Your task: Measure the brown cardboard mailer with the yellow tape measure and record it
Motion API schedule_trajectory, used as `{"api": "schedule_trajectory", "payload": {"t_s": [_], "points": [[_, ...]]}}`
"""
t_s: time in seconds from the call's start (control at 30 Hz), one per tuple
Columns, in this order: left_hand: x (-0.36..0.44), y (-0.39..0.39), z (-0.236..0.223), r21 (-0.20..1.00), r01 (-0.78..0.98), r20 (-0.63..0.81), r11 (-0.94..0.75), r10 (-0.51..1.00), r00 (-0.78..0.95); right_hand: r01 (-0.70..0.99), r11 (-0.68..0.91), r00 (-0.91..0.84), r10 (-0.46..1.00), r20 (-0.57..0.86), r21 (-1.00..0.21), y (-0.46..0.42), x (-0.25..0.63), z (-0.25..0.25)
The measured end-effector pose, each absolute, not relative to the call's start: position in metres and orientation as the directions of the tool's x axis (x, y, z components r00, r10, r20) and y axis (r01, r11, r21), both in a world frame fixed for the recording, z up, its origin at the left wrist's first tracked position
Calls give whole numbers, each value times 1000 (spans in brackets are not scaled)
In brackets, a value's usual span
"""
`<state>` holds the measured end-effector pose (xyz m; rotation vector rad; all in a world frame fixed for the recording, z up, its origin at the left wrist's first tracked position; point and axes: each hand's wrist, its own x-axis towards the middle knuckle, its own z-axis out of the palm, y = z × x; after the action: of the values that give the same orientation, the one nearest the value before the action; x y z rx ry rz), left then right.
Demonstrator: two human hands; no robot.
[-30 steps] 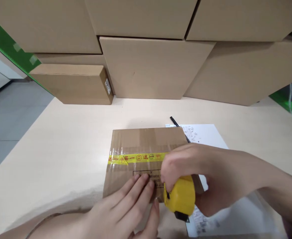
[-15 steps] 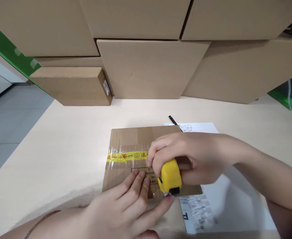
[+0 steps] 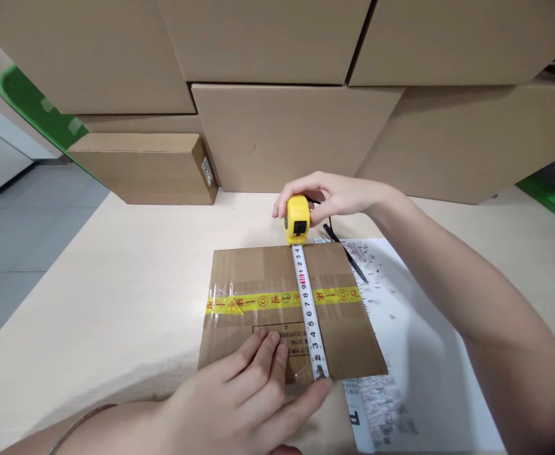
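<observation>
A flat cardboard box (image 3: 239, 268) with yellow printed tape across its top lies on the table. My right hand (image 3: 327, 193) is closed around a yellow tape measure (image 3: 298, 218), held at the box's far edge. Its white blade (image 3: 309, 309) is pulled out across the box top from the far edge to the near one, numbers facing up. My left hand (image 3: 253, 385) rests on the near part of the box with fingers stretched out, one fingertip pressing at the blade's end by the near edge. Part of the box's near left side is hidden under this hand.
To the right lie printed white sheets (image 3: 429, 360), partly under the box, and a black pen (image 3: 348, 253). A long closed carton (image 3: 154, 170) stands at the back left. Large cardboard boxes (image 3: 286, 136) are stacked like a wall along the table's back.
My right hand has moved the tape measure from the box's near edge to its far edge, drawing out the blade. My left hand has stayed in place on the box.
</observation>
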<state>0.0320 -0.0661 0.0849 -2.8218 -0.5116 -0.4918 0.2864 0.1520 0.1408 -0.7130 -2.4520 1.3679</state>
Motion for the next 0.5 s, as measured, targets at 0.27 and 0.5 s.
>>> {"api": "schedule_trajectory", "payload": {"t_s": [0.27,0.5], "points": [[32,-67,82,-157,398,346,-904,327,879,220,376,-884,466,-22,-900,172,284,121],[31,-69,79,-205,388,358,-899,300,884,236,455,-858,513,36,-859,161,290,135]]}}
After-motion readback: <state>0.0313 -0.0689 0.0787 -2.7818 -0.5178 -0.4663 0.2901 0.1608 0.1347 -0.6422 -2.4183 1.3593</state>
